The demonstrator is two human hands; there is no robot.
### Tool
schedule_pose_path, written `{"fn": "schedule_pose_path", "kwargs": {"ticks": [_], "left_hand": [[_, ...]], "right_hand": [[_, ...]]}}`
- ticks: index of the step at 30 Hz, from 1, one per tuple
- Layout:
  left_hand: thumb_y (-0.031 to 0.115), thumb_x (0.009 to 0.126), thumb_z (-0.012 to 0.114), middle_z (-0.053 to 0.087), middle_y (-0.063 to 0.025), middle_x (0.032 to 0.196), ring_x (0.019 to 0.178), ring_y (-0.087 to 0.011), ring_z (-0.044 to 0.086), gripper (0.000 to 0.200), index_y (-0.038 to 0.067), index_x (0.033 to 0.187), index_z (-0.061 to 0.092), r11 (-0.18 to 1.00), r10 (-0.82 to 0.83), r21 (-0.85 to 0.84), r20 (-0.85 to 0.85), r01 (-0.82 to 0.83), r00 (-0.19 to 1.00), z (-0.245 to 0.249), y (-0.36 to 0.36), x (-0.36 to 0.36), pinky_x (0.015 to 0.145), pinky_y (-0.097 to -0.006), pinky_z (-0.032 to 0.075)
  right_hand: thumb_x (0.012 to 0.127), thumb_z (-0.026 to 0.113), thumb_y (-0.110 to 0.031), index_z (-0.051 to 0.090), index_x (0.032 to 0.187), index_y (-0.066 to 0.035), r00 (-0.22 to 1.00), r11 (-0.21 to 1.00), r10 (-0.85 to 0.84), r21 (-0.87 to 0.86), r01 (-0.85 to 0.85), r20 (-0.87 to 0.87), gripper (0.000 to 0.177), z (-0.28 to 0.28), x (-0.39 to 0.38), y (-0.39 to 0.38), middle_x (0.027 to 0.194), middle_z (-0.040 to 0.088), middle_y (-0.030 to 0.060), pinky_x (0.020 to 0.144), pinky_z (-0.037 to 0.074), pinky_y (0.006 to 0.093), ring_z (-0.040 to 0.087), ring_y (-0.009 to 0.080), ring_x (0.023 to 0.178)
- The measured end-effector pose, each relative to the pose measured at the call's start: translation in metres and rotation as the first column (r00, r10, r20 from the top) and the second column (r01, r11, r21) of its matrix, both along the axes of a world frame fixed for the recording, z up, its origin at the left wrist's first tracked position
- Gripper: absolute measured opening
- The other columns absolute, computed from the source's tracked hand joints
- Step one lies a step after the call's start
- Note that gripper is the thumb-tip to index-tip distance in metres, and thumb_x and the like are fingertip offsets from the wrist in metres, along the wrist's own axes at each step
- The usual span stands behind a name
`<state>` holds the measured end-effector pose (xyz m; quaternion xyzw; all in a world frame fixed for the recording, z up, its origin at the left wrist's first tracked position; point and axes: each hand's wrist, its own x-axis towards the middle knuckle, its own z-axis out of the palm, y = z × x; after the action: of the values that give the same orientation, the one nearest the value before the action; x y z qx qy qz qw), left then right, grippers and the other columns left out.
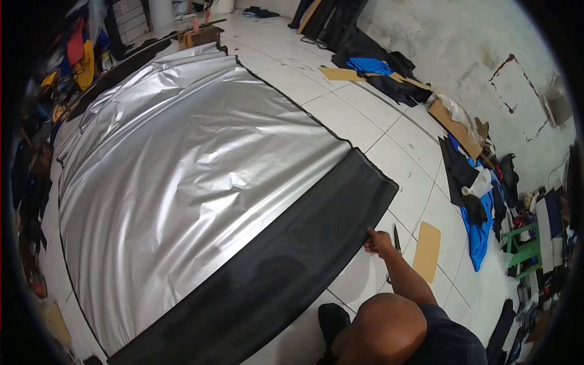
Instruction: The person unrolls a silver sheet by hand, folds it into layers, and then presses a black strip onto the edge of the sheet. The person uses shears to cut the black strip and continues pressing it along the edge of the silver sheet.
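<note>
A large sheet of silver fabric (201, 152) lies spread and wrinkled over the tiled floor. Its near side is turned over, so a broad strip of the black underside (274, 267) faces up. At the right part of that strip's near edge, my right hand (379, 241) pinches the black fabric between thumb and fingers. Just beside the hand lies a dark pointed blade (396, 236), probably scissors, partly hidden by my forearm. A tan cardboard piece (427, 252) with rounded corners rests to the right of my arm. My left hand is out of view.
My bent knee (389, 322) and dark foot (333, 322) are at the near edge. Black and blue fabric scraps (477, 213) lie along the right wall, near a green stand (523, 249). Clutter lines the left side, and a wooden block (201, 36) stands at the far edge.
</note>
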<state>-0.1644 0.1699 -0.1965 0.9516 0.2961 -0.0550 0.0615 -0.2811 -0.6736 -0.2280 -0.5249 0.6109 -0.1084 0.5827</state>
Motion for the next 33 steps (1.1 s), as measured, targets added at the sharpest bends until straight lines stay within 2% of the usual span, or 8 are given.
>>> {"fn": "schedule_pose_path", "kwargs": {"ticks": [6,8,10,12,16,19,24,33], "left_hand": [[0.026,0.082,0.062,0.055,-0.0225,0.114,0.102,-0.0346,0.055,0.045,0.0,0.118,0.054,0.887,-0.454,-0.24,-0.296,0.394,0.84,0.058,-0.082,0.09,0.091,-0.0435,0.043],[0.025,0.077,0.066,0.059,-0.0193,0.103,0.09,-0.0315,0.059,0.043,-0.001,0.111,0.057,0.649,-0.71,-0.482,-0.105,0.589,0.696,0.047,-0.122,0.119,0.082,-0.0407,0.047],[0.021,0.075,0.067,0.059,-0.0184,0.099,0.092,-0.0314,0.057,0.036,0.001,0.103,0.061,0.4,-0.912,-0.434,-0.1,0.807,0.398,0.051,-0.195,0.148,0.082,-0.0406,0.045],[0.018,0.075,0.066,0.059,-0.0191,0.1,0.091,-0.033,0.057,0.036,0.002,0.106,0.06,0.352,-0.931,-0.45,-0.077,0.821,0.357,0.039,-0.256,0.166,0.081,-0.0396,0.046],[0.014,0.077,0.064,0.059,-0.0187,0.094,0.089,-0.0327,0.058,0.03,0.0,0.103,0.06,0.287,-0.927,-0.539,0.053,0.792,0.372,0.013,-0.34,0.17,0.08,-0.0387,0.046],[0.012,0.077,0.062,0.059,-0.0179,0.089,0.085,-0.0313,0.058,0.025,-0.001,0.098,0.059,0.311,-0.922,-0.56,0.019,0.768,0.387,-0.002,-0.343,0.169,0.078,-0.0389,0.046],[0.009,0.075,0.063,0.058,-0.0172,0.085,0.08,-0.0309,0.057,0.02,-0.002,0.092,0.06,0.309,-0.924,-0.551,0.019,0.775,0.382,-0.017,-0.333,0.186,0.074,-0.0383,0.046],[0.01,0.07,0.068,0.059,-0.0144,0.085,0.085,-0.0306,0.057,0.014,0.004,0.083,0.066,0.274,-0.961,-0.48,-0.094,0.834,0.261,0.003,-0.358,0.179,0.078,-0.0393,0.045]], "right_hand": [[0.079,0.067,-0.038,0.054,0.101,0.011,0.951,0.856,0.035,-0.482,-0.186,-0.306,0.055,-0.036,0.009,-0.102,0.083,0.062,0.0235,0.049,0.054,0.0359,0.064,0.0256,0.061],[0.079,0.068,-0.037,0.053,0.107,0.011,0.956,0.85,-0.022,-0.509,-0.136,-0.292,0.058,-0.033,0.016,-0.126,0.091,0.063,0.0248,0.053,0.054,0.0359,0.066,0.0269,0.071],[0.078,0.066,-0.04,0.054,0.108,0.01,0.939,0.837,-0.045,-0.526,-0.151,-0.342,0.059,-0.016,0.023,-0.142,0.096,0.063,0.025,0.064,0.053,0.0369,0.066,0.0296,0.08],[0.077,0.063,-0.045,0.056,0.106,0.008,0.895,0.779,-0.069,-0.585,-0.227,-0.441,0.061,-0.024,0.022,-0.168,0.1,0.062,0.0261,0.079,0.05,0.0384,0.064,0.0343,0.09],[0.078,0.067,-0.036,0.049,0.119,0.005,0.916,0.819,-0.054,-0.543,-0.188,-0.397,0.06,-0.039,0.018,-0.221,0.1,0.063,0.0224,0.067,0.054,0.0367,0.064,0.0294,0.088],[0.08,0.066,-0.033,0.046,0.124,-0.003,0.93,0.747,-0.05,-0.631,-0.208,-0.365,0.057,-0.047,0.02,-0.237,0.101,0.061,0.0217,0.063,0.054,0.0355,0.064,0.0274,0.082],[0.083,0.062,-0.034,0.053,0.108,0.0,0.952,0.888,0.165,-0.381,-0.257,-0.257,0.043,-0.019,0.028,-0.244,0.088,0.062,0.0157,0.053,0.052,0.0317,0.061,0.0216,0.067],[0.085,0.056,-0.049,0.057,0.092,0.005,0.793,0.808,0.216,-0.352,-0.473,-0.569,0.054,0.005,0.02,-0.236,0.076,0.062,0.0178,0.053,0.055,0.0342,0.062,0.025,0.054]]}}
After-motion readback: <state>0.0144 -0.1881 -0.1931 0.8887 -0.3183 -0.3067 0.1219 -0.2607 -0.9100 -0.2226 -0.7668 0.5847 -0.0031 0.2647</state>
